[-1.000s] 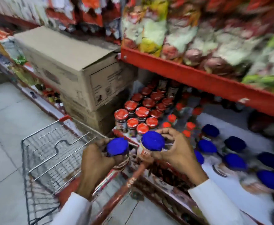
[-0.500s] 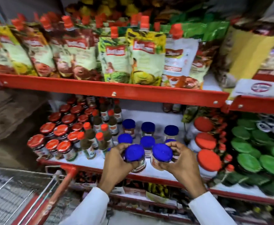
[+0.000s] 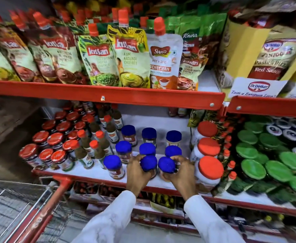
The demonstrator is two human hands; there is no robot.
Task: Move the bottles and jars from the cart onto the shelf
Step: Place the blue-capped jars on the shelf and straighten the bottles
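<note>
My left hand [image 3: 138,174] grips a blue-lidded jar [image 3: 148,163] and my right hand [image 3: 183,174] grips a second blue-lidded jar [image 3: 166,165]. Both jars stand side by side at the front of the white shelf [image 3: 91,172], low over or on its surface; I cannot tell which. Several more blue-lidded jars [image 3: 123,149] stand in rows behind them, and one [image 3: 112,163] stands to the left. The wire cart [image 3: 17,207] with its red handle [image 3: 38,218] is at the lower left.
Red-lidded jars [image 3: 46,155] and small orange-capped bottles [image 3: 94,148] fill the shelf's left side. Large orange-lidded tubs [image 3: 208,165] stand just right of my right hand, green-lidded jars [image 3: 253,169] beyond. Sauce pouches [image 3: 131,62] line the red upper shelf [image 3: 108,93].
Both hands carried the two jars from over the cart to the shelf front and lowered them there. My view swung right from the cart toward the shelf.
</note>
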